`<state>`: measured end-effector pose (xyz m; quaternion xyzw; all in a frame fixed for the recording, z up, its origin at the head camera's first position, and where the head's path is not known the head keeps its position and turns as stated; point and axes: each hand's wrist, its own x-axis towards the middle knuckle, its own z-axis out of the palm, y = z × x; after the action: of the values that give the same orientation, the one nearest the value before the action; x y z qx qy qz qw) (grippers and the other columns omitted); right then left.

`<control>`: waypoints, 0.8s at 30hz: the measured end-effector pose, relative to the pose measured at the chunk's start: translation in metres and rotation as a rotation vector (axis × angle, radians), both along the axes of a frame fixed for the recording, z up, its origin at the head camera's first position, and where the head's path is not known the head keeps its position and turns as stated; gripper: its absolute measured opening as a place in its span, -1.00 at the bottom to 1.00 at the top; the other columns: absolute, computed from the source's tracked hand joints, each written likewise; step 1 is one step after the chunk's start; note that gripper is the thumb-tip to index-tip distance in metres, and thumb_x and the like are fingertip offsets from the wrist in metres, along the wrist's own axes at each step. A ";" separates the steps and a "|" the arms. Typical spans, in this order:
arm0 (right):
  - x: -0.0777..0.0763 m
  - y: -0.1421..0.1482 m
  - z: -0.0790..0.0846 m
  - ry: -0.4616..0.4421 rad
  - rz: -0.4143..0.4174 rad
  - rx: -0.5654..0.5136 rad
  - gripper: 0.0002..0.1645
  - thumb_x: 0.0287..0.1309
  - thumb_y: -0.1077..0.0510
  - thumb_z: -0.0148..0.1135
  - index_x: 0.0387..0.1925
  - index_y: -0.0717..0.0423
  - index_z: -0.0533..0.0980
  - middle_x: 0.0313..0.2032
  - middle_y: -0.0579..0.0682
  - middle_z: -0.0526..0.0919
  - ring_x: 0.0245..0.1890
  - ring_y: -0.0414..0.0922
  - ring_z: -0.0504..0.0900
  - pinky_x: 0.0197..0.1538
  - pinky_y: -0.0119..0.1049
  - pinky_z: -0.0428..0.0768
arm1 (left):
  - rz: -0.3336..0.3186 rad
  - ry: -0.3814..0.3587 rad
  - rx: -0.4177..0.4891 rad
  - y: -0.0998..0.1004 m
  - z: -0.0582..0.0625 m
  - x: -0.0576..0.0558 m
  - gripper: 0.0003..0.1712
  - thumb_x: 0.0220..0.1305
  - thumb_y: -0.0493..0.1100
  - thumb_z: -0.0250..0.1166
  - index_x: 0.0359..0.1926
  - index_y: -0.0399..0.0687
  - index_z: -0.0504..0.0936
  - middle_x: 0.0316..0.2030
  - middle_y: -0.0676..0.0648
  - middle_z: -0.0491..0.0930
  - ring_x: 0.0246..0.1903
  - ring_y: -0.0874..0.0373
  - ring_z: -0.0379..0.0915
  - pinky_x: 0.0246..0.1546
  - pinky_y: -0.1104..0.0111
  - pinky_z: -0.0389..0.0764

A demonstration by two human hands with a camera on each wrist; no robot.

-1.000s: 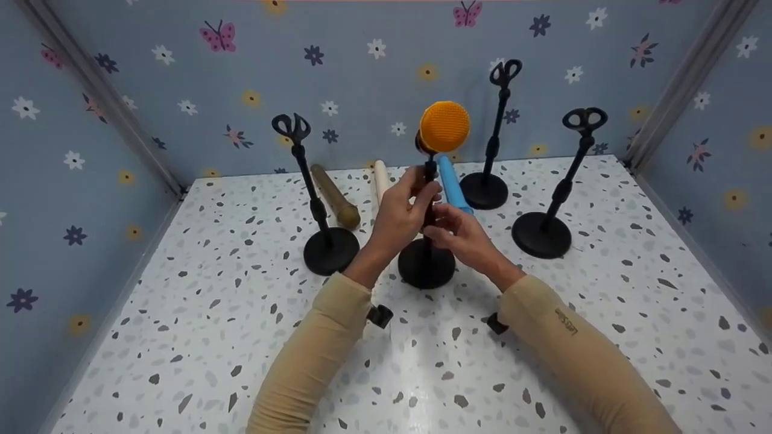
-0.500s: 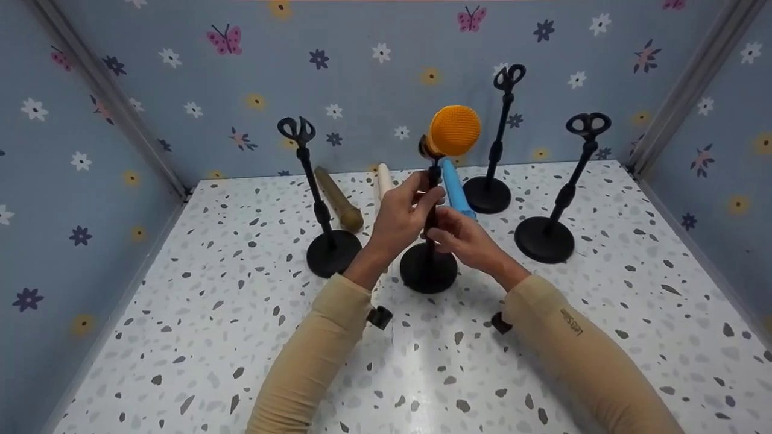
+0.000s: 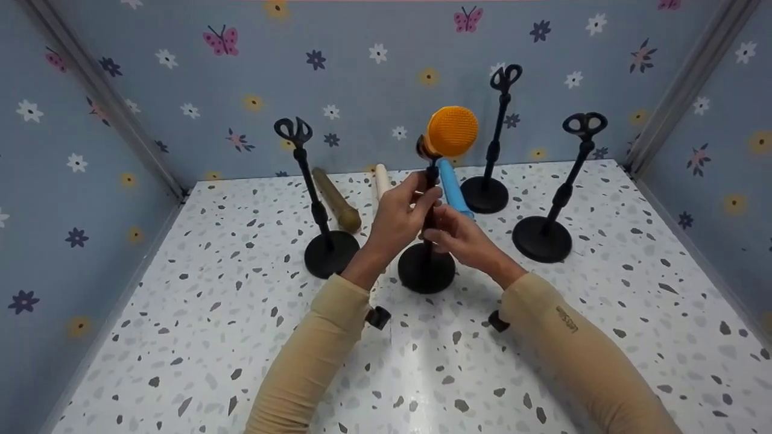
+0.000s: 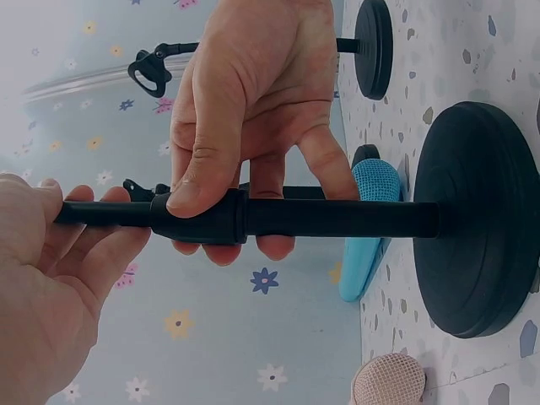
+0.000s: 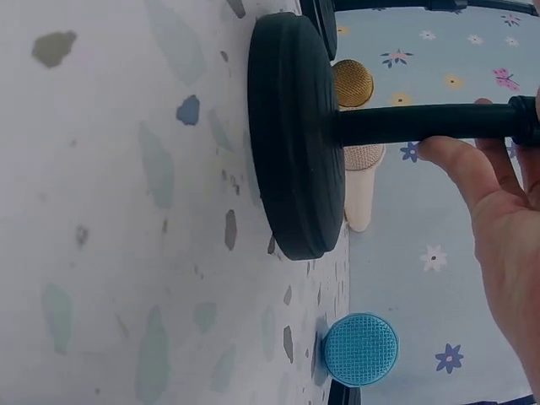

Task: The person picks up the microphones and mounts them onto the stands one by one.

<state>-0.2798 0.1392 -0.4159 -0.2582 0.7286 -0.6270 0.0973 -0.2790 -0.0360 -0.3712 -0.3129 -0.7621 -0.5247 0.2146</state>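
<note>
A black microphone stand stands upright on its round base, with an orange-headed microphone in its clip. My left hand grips the upper pole just under the clip; in the left wrist view that thin pole lies between thumb and fingers. Lower down, my right hand grips the collar, its thumb on the near side and fingers behind. In the right wrist view the right hand is partly cut off at the edge. The orange microphone's handle is mostly hidden in the head view.
Other black stands with bare clips are one on the left, one at the back, one on the right. Behind my hands lie a brown microphone, a cream microphone and a blue microphone. A flowered wall rises behind.
The orange microphone's head has swung slightly to the right relative to the stand's base, mostly in the first half second. Both hands keep their hold; the head view shifts a little.
</note>
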 end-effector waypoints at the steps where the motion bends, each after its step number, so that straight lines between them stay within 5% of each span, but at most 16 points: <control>1: 0.000 0.000 0.000 0.004 0.000 -0.003 -0.60 0.48 0.24 0.13 0.25 0.28 0.35 0.12 0.19 0.53 0.06 0.03 0.57 0.08 0.21 0.60 | 0.003 0.003 -0.002 0.000 0.000 0.000 -0.83 0.53 -0.13 0.20 -0.11 -0.18 0.56 -0.25 -0.03 0.64 -0.19 0.20 0.67 -0.15 0.39 0.65; 16: -0.005 -0.002 -0.018 0.025 -0.032 0.033 -0.61 0.47 0.22 0.15 0.22 0.22 0.34 0.07 0.16 0.52 0.02 0.05 0.56 0.08 0.19 0.61 | 0.041 0.029 -0.052 -0.001 -0.004 0.004 -0.81 0.54 -0.12 0.18 -0.10 -0.17 0.56 -0.24 -0.03 0.66 -0.18 0.24 0.66 -0.12 0.43 0.63; 24: -0.015 0.002 -0.021 0.077 -0.010 0.038 -0.62 0.48 0.17 0.15 0.20 0.23 0.35 0.04 0.16 0.50 -0.06 0.15 0.57 -0.07 0.07 0.63 | 0.018 -0.105 -0.129 -0.004 0.015 0.010 -0.77 0.56 -0.08 0.14 -0.01 -0.16 0.53 -0.20 -0.08 0.67 -0.16 0.15 0.66 -0.16 0.34 0.63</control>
<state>-0.2952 0.1410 -0.4369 -0.2764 0.7448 -0.6032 0.0709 -0.2690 -0.0400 -0.3566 -0.2913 -0.8072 -0.4882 0.1586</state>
